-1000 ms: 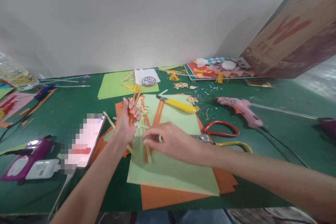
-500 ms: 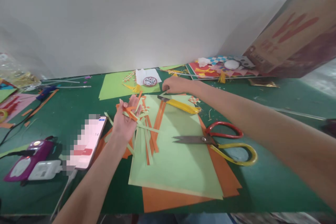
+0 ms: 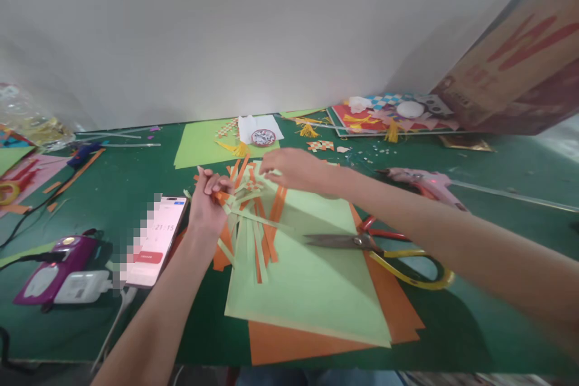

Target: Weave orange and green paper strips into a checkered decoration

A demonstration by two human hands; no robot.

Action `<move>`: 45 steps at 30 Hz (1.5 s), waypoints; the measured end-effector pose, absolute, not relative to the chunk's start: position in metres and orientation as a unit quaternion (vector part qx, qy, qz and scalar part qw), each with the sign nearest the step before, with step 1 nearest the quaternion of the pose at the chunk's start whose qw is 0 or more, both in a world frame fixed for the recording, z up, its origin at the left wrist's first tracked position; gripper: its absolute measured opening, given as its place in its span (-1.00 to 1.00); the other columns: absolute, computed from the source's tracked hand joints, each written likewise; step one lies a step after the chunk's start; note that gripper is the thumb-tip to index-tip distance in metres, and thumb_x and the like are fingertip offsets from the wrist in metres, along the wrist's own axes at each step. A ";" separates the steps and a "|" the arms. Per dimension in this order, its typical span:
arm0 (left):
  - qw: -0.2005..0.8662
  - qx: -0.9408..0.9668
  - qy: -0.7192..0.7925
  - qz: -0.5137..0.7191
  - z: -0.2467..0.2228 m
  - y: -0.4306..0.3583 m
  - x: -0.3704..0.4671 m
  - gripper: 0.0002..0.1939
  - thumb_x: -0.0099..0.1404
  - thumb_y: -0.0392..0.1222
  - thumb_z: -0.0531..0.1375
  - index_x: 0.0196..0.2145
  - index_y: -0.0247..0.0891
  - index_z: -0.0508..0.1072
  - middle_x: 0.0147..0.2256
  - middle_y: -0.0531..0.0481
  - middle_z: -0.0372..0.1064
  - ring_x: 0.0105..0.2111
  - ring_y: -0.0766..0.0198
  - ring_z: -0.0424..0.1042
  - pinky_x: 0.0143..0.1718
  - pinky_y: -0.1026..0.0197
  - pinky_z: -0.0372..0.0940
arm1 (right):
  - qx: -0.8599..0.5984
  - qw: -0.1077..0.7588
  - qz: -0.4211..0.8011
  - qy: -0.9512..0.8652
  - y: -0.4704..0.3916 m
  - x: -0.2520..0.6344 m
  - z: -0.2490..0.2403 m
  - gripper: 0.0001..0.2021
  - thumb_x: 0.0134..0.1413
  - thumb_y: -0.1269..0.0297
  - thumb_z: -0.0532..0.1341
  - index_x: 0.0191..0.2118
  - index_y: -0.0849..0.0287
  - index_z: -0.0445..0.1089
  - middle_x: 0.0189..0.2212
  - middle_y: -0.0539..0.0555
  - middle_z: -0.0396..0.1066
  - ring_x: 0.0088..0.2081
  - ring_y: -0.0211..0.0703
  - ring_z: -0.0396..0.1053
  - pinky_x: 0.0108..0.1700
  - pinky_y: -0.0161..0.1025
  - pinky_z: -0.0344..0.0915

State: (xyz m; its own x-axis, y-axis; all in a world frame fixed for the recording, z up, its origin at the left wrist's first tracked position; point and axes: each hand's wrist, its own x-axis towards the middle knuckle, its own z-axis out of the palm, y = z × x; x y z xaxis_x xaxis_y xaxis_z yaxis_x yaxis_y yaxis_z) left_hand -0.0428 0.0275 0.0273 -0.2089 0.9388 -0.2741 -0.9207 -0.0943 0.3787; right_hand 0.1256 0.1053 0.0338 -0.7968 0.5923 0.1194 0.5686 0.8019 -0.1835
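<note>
Left of the green sheet (image 3: 316, 283), the upturned left hand (image 3: 208, 196) closes on paper strips (image 3: 221, 196); the right hand (image 3: 283, 167) arches overhead, grip unclear.

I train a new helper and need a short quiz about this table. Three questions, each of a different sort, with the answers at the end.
1. True or false: the phone lies to the left of the left forearm.
2. Fill the gap: the blades of the scissors rest over the ____ sheet.
3. What does the left hand hold?
a) a yellow tassel
b) paper strips
c) a glue gun

Key: 1 true; 2 pale green; 3 b.
</note>
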 end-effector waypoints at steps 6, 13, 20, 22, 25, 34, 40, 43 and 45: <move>0.615 -0.005 0.200 0.763 0.030 0.033 -0.062 -0.58 0.42 -0.06 -0.10 -0.57 -0.25 0.18 -0.78 0.23 -0.14 -0.80 0.52 -0.05 -0.74 0.50 0.06 | -0.158 -0.007 -0.004 -0.987 0.065 0.098 0.024 -0.76 0.15 0.49 0.01 -0.22 0.35 0.42 -0.24 0.22 0.39 -0.12 -0.07 0.29 -0.22 -0.22 0.19; 0.605 0.034 0.227 0.762 0.025 0.034 -0.068 -0.54 0.41 -0.03 -0.08 -0.62 -0.23 0.04 -0.77 0.22 -0.17 -0.80 0.49 -0.12 -0.77 0.44 -0.03 | -0.222 0.007 -0.005 -0.975 0.068 0.091 0.014 -0.78 0.11 0.53 0.03 -0.23 0.33 0.40 -0.26 0.21 0.35 -0.13 -0.07 0.26 -0.29 -0.23 0.18; 0.618 0.077 0.252 0.741 0.024 0.032 -0.064 -0.50 0.41 -0.07 -0.07 -0.67 -0.24 -0.02 -0.77 0.21 -0.19 -0.79 0.49 -0.15 -0.79 0.38 -0.10 | -0.256 0.000 0.017 -0.966 0.069 0.091 0.014 -0.82 0.10 0.49 0.08 -0.20 0.33 0.37 -0.22 0.21 0.36 -0.08 -0.06 0.25 -0.36 -0.27 0.14; 0.623 0.078 0.254 0.735 0.024 0.031 -0.063 -0.48 0.41 -0.05 -0.07 -0.68 -0.25 -0.01 -0.77 0.20 -0.20 -0.79 0.48 -0.15 -0.78 0.37 -0.10 | -0.250 -0.006 0.004 -0.968 0.070 0.091 0.012 -0.83 0.12 0.51 0.05 -0.23 0.31 0.37 -0.26 0.20 0.37 -0.11 -0.08 0.28 -0.39 -0.28 0.12; 0.629 0.090 0.266 0.725 0.023 0.031 -0.061 -0.47 0.40 -0.02 -0.06 -0.69 -0.26 0.01 -0.77 0.20 -0.19 -0.78 0.48 -0.16 -0.78 0.36 -0.10 | -0.236 -0.016 -0.032 -0.971 0.070 0.094 0.009 -0.79 0.11 0.58 0.02 -0.23 0.31 0.37 -0.32 0.18 0.39 -0.15 -0.09 0.30 -0.43 -0.29 0.09; 0.639 0.120 0.284 0.705 0.021 0.030 -0.057 -0.46 0.40 -0.03 -0.05 -0.70 -0.28 0.07 -0.75 0.19 -0.16 -0.77 0.50 -0.16 -0.77 0.38 -0.09 | -0.273 -0.036 -0.054 -0.960 0.057 0.107 0.016 -0.80 0.14 0.52 0.02 -0.20 0.33 0.37 -0.22 0.23 0.39 -0.17 -0.10 0.33 -0.46 -0.29 0.08; 0.640 0.141 0.296 0.695 0.018 0.029 -0.053 -0.48 0.38 -0.06 0.01 -0.70 -0.28 0.08 -0.75 0.20 -0.16 -0.77 0.51 -0.14 -0.77 0.39 -0.09 | -0.291 -0.037 -0.060 -0.954 0.056 0.109 0.015 -0.73 0.09 0.62 -0.02 -0.21 0.33 0.38 -0.30 0.22 0.42 -0.23 -0.11 0.35 -0.49 -0.29 0.01; 0.649 0.148 0.297 0.685 0.017 0.029 -0.053 -0.50 0.36 -0.08 0.05 -0.70 -0.28 0.08 -0.75 0.21 -0.16 -0.78 0.53 -0.13 -0.77 0.40 -0.10 | -0.321 0.025 -0.016 -0.947 0.061 0.114 0.009 -0.77 0.11 0.55 0.01 -0.28 0.29 0.40 -0.32 0.17 0.43 -0.26 -0.16 0.35 -0.48 -0.29 0.01; 0.649 0.155 0.304 0.681 0.016 0.029 -0.053 -0.51 0.35 -0.08 0.07 -0.69 -0.28 0.08 -0.75 0.22 -0.15 -0.77 0.53 -0.13 -0.77 0.40 -0.10 | -0.347 0.081 0.037 -0.934 0.063 0.120 0.006 -0.81 0.09 0.50 0.04 -0.34 0.25 0.40 -0.35 0.13 0.44 -0.31 -0.20 0.34 -0.44 -0.31 0.04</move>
